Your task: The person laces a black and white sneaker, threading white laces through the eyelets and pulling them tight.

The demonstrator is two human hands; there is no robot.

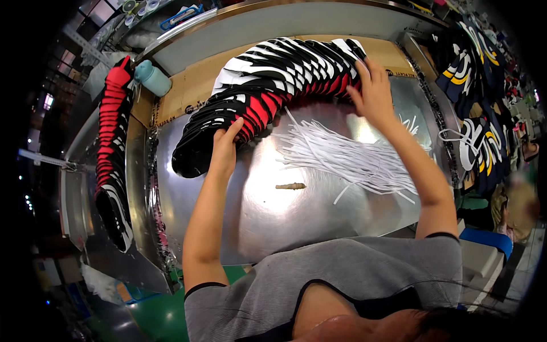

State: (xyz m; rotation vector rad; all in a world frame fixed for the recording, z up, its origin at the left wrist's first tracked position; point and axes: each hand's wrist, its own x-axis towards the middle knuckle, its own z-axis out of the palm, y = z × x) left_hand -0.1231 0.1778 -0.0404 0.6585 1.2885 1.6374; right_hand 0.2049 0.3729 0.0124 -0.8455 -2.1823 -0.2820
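Clock read from mid-view, 12 at the far side. Hidden first: the row (273, 68) of nested black, white and red shoe parts overlaps so tightly that most of each piece is covered, and its black end at 9 to 10 goes too dark to read. Left fingertips are mostly masked by the hand itself. Right forearm (424, 171) cuts across the 3 o'clock end of the laces (342, 151). Dark shoes (456, 74) with yellow bands at 2 are crowded and warped by the lens. Counts: 1 row on the metal table (268, 219), arcing from 9-10 over 12 to 1; 1 second row (108, 148) at 9, off the table's side; 1 loose bundle of white laces, strands too many to count; 1 small tan peg (292, 186) just below centre; 1 teal bottle (151, 78) at 10. Pieces per row: can't count. Hands: 2, both at the row. Left hand (225, 151) at 10, forearm rising from 7, thumb up along the near face by the red edges; can't tell if it's clamped. Right hand (375, 94) at 2, arm in from 4, elbow bent, thumb and fingers spread apart, fingertips against the row's 1 o'clock end
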